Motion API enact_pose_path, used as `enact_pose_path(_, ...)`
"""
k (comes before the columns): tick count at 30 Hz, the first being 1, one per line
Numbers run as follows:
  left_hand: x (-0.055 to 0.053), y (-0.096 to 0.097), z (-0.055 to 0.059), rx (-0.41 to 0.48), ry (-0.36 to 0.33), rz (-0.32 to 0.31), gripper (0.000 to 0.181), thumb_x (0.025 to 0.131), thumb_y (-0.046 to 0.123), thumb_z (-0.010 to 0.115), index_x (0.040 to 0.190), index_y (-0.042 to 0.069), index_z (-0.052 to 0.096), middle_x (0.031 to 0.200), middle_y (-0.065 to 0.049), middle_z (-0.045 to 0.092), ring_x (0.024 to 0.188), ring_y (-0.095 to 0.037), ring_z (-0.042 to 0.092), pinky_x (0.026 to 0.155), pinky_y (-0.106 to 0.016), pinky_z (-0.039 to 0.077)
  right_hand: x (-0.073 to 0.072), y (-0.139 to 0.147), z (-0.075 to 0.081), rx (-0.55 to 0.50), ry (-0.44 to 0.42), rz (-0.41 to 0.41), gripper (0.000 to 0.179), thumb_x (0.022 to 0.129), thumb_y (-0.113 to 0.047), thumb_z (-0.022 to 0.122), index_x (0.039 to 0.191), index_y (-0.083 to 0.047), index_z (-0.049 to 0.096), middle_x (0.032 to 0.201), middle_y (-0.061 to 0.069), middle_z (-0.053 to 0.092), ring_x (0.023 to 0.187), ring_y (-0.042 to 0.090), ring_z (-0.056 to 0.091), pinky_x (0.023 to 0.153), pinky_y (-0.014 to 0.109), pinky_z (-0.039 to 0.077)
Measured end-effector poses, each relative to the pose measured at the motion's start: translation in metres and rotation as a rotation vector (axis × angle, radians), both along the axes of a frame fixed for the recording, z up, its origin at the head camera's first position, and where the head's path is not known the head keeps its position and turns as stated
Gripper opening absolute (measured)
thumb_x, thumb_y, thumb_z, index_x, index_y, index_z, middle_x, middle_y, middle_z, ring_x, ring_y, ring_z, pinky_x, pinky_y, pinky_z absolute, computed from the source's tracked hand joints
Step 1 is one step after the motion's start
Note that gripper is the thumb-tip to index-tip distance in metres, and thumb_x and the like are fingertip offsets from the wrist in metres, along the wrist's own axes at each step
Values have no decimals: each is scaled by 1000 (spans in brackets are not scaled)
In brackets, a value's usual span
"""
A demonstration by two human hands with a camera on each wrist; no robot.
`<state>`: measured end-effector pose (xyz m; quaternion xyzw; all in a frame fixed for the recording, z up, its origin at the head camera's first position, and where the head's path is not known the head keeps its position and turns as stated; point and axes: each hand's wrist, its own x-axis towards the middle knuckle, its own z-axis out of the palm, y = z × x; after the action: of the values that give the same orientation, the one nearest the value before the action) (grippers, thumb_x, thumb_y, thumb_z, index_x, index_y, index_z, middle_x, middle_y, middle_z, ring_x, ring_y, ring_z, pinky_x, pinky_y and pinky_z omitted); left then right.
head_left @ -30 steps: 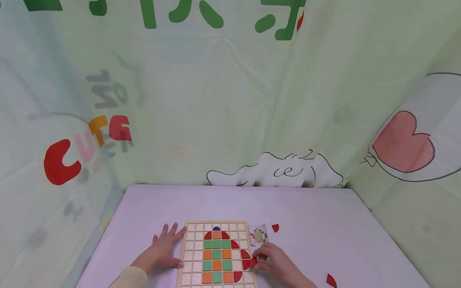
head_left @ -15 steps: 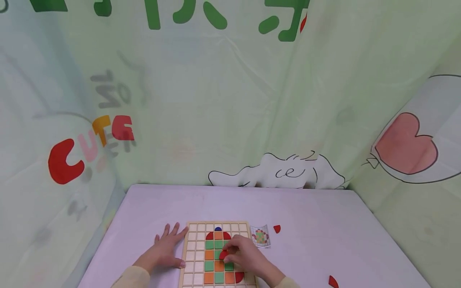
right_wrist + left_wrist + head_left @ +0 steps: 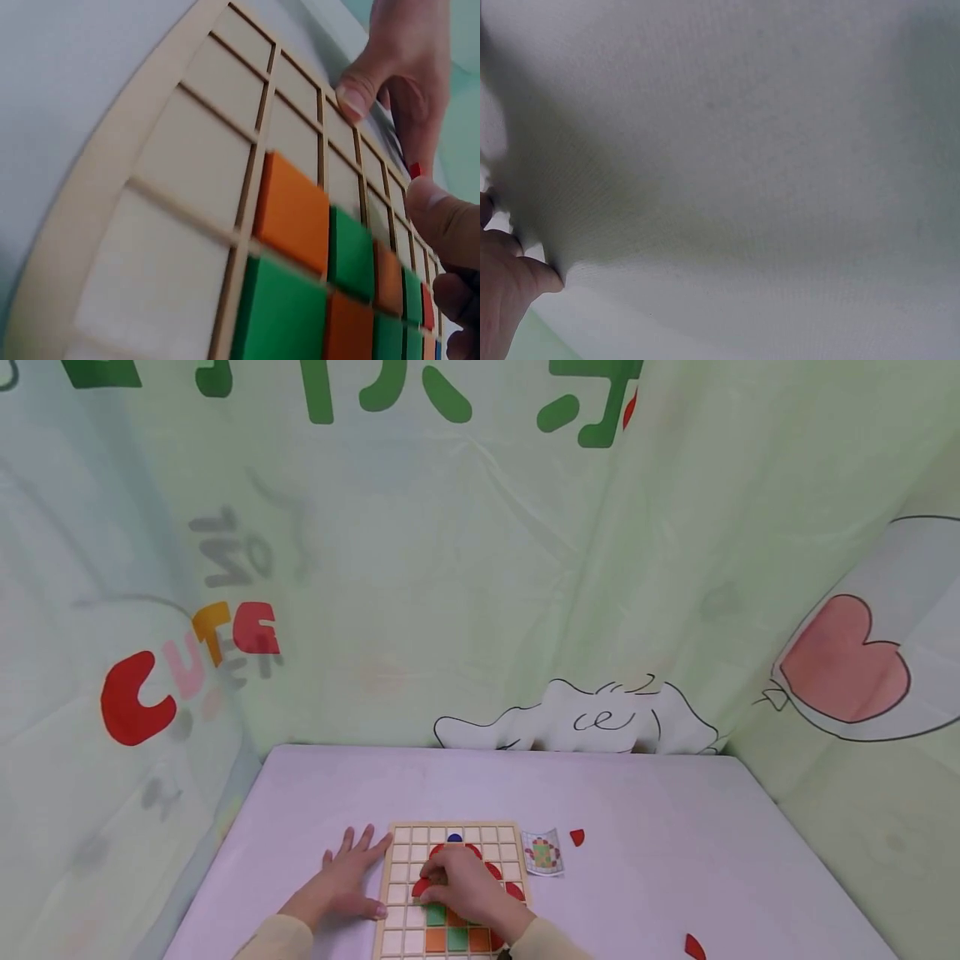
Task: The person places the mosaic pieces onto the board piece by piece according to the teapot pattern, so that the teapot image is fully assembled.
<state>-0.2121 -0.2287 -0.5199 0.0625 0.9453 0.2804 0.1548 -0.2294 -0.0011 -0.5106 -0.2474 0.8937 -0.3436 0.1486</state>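
My right hand (image 3: 465, 881) is over the wooden grid board (image 3: 397, 939), pinching a red quarter-circle tile (image 3: 420, 888) between thumb and fingertips. That tile is at the left side of the pattern, low over the squares; its red edge (image 3: 415, 171) shows by the thumb in the right wrist view. Green tiles (image 3: 436, 916), orange tiles (image 3: 436, 940) and red quarter-circles (image 3: 514, 891) fill part of the grid, some hidden under the hand. A blue half-round tile (image 3: 454, 837) sits at the top. With fingers spread, my left hand (image 3: 345, 877) rests at the board's left edge, thumb and a fingertip touching the frame.
A small picture card (image 3: 542, 852) lies against the board's right side. Two loose red tiles are on the table to the right, one red tile (image 3: 577, 837) near the card and another red tile (image 3: 694, 947) nearer the front. A printed curtain (image 3: 480, 568) surrounds the table.
The right hand has carried the red tile leftward, from the board's right edge across the pattern to its left side. My left hand has stayed at the frame.
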Motion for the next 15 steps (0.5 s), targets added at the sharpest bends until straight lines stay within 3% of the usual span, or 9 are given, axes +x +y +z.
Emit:
enact_pose_path(7, 0, -2, -2, 7, 3, 0, 107, 66, 27, 95, 156, 9, 40, 166, -30, 23, 153, -59, 7, 114, -82, 10, 0, -35, 5, 108, 67, 24, 19, 84, -21, 85, 98, -10, 79, 79, -8, 57, 70, 5, 45, 65, 18, 41)
enact_pose_path(15, -2, -3, -4, -8, 7, 3, 108, 65, 27, 96, 156, 10, 41, 166, -30, 24, 153, -59, 7, 114, -82, 10, 0, -48, 1, 182, 102, 50, 18, 83, -21, 86, 93, -9, 78, 77, -8, 57, 71, 5, 45, 65, 19, 42)
